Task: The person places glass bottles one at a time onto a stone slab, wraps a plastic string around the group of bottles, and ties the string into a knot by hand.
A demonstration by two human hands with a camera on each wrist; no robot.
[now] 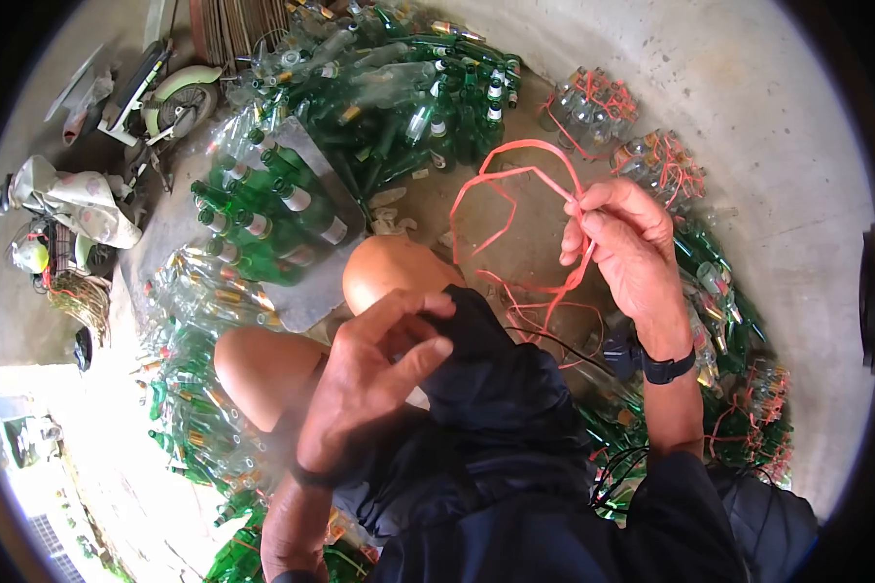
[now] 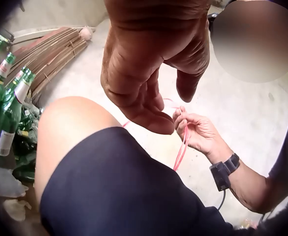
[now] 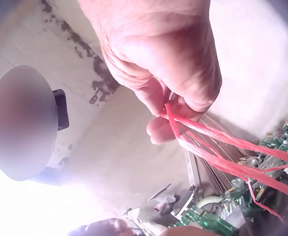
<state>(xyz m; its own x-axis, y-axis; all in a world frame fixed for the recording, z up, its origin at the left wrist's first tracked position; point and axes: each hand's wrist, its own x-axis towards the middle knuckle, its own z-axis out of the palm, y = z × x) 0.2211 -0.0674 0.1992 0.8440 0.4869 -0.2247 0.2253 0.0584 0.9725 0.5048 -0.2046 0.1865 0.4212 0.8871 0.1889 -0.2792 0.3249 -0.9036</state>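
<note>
Near the knees (image 1: pixel 394 267), seemingly untangling red twine (image 3: pixel 262 177) pinched by the right hand (image 1: pixel 632 243), with the left hand (image 1: pixel 379 360) empty, apart, probably needed next to spread it.

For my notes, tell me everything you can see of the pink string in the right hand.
The pink string looks like thin, flat plastic strip. The right hand pinches it in midair where strands meet; from there, loose, uneven loops spread out. Lower strands look tangled; their ends are unclear.
</note>
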